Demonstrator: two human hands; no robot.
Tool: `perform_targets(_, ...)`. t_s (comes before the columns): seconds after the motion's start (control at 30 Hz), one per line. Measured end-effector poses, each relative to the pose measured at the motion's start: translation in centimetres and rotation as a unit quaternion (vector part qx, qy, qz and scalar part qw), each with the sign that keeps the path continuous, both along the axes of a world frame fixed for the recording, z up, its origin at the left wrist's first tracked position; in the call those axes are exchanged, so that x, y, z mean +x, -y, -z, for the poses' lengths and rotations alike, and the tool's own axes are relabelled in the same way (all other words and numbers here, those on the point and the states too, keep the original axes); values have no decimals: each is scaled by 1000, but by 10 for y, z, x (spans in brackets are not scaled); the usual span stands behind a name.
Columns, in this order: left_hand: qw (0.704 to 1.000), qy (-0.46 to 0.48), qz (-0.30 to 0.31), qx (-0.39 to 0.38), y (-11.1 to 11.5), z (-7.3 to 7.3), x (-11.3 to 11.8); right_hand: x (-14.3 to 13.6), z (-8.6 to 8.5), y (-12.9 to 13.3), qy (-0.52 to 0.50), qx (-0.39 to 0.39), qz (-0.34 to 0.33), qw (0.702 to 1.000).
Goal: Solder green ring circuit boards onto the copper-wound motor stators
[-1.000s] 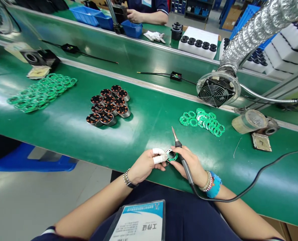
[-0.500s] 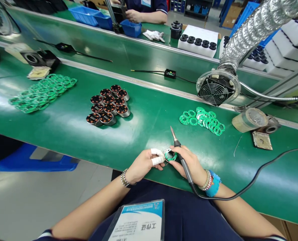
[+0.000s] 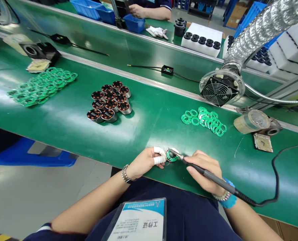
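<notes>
Shiny green tabletop (image 3: 149,124), left hand (image 3: 145,163) tight on flat green ring (image 3: 172,159), right hand (image 3: 209,163) snug around black-and-grey soldering iron (image 3: 215,178).

There are eleven clustered stators (image 3: 110,96), one soldering iron (image 3: 215,179).

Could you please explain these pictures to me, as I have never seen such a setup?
There is no robot here: a person works with two hands, and a camera worn on the head, looking forward and down, takes every picture. The left hand, with white wraps on two digits, holds a green ring-shaped board. The right hand holds a soldering iron, its tip at the board; whether they touch I cannot tell. On the green table sit round copper-wound parts, between a left group of green rings and a smaller right group.
</notes>
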State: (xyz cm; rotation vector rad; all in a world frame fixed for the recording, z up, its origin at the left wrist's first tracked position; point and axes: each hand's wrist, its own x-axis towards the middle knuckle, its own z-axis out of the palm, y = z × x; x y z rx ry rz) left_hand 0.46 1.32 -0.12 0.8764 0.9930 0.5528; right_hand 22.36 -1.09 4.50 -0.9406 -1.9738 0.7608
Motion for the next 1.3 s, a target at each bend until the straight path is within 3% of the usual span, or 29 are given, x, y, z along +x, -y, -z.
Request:
perform_targets(0.27,1000,-16,8,-5,-2,-3,2,0,2,4,-5,-56,17,998)
perform_targets(0.97,1000,-14,0,-15,-2,0,2,2,4,-4,-8,-14,-23,1000)
perform_targets(1.2,1000,-4,-14,-23,-1,-1,2,-6,30,-35,99,-47,-126,986)
perform_targets(1.3,998,21,-52,-22,4,1,-5,-10,40,-34,93,-62,-94,989)
